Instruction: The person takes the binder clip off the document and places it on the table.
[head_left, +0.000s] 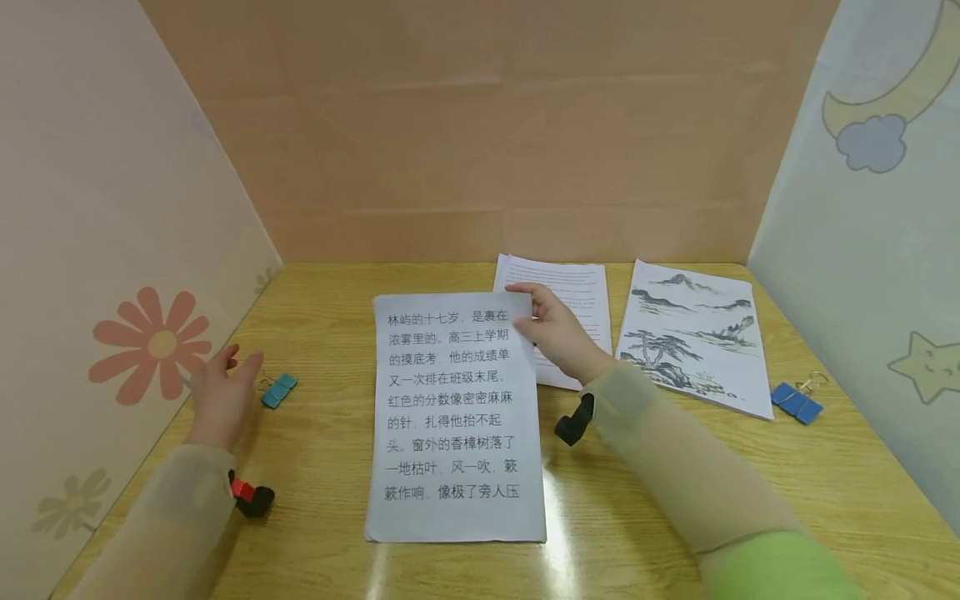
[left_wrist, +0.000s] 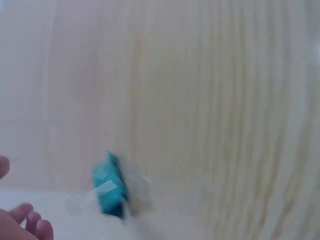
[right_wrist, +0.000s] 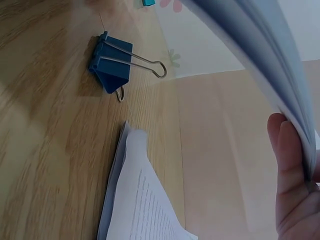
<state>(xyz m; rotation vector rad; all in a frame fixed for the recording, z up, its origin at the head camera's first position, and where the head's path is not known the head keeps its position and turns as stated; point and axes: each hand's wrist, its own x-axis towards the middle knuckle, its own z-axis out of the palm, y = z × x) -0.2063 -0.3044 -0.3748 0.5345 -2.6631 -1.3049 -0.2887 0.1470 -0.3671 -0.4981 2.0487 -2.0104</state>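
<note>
My right hand (head_left: 558,333) pinches the upper right corner of a stack of paper (head_left: 453,417) printed with large Chinese text, held up off the table. In the right wrist view the fingers (right_wrist: 289,155) press against the several sheets of this stack, seen edge-on. At the left, my left hand (head_left: 225,396) hovers beside a teal binder clip (head_left: 280,391), with its fingers loosely bent and holding nothing. That clip (left_wrist: 109,186) shows blurred in the left wrist view, apart from the fingertips. A dark blue binder clip (right_wrist: 112,62) lies on the table, hidden from the head view.
Behind the held stack lies a stack of paper with small print (head_left: 562,287). Right of it is a sheet stack with a landscape painting (head_left: 693,333), and a blue binder clip (head_left: 797,403) sits by its corner. Walls (head_left: 487,125) enclose the wooden table (head_left: 322,500).
</note>
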